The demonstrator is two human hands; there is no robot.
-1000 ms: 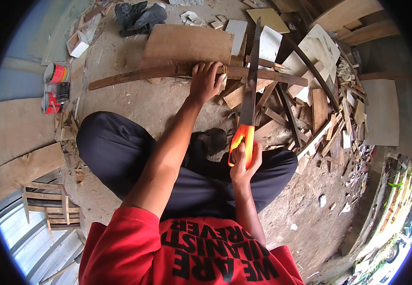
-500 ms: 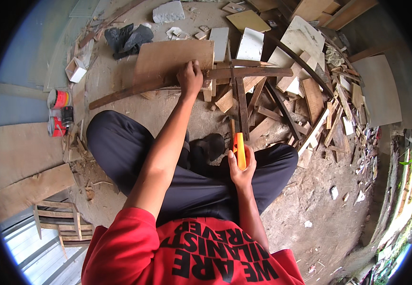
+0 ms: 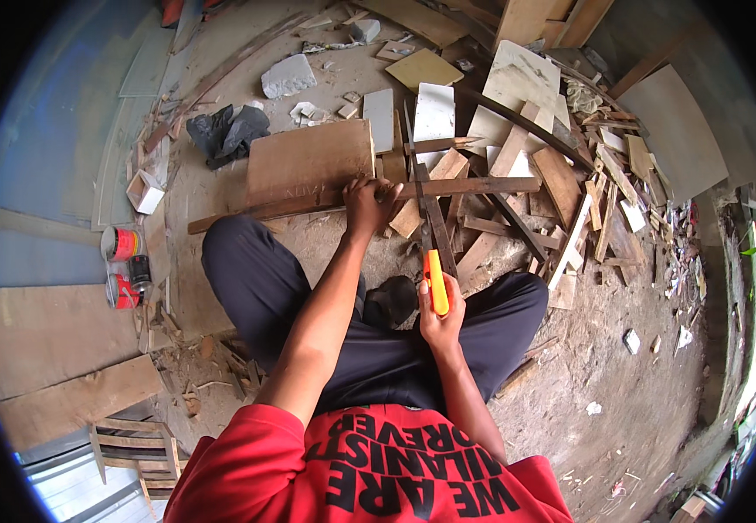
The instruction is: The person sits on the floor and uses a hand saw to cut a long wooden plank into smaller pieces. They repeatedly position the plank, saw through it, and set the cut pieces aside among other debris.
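Lying inside the right fingers [image 3: 455, 298]: an orange saw handle [image 3: 438, 286].

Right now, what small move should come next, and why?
Probably a short, light stroke of the orange-handled handsaw: the right hand grips it, its blade crosses the long wooden strip, and the left hand holds that strip left of the blade.

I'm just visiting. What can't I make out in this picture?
All in the head view:
Wooden strip: a stretch is covered by the left hand.
Saw: its teeth are too small to tell, as it is turned nearly edge-on.
Right hand: its grip is partly hidden by the saw.
Red thing, upper left: cut off at the picture's edge.
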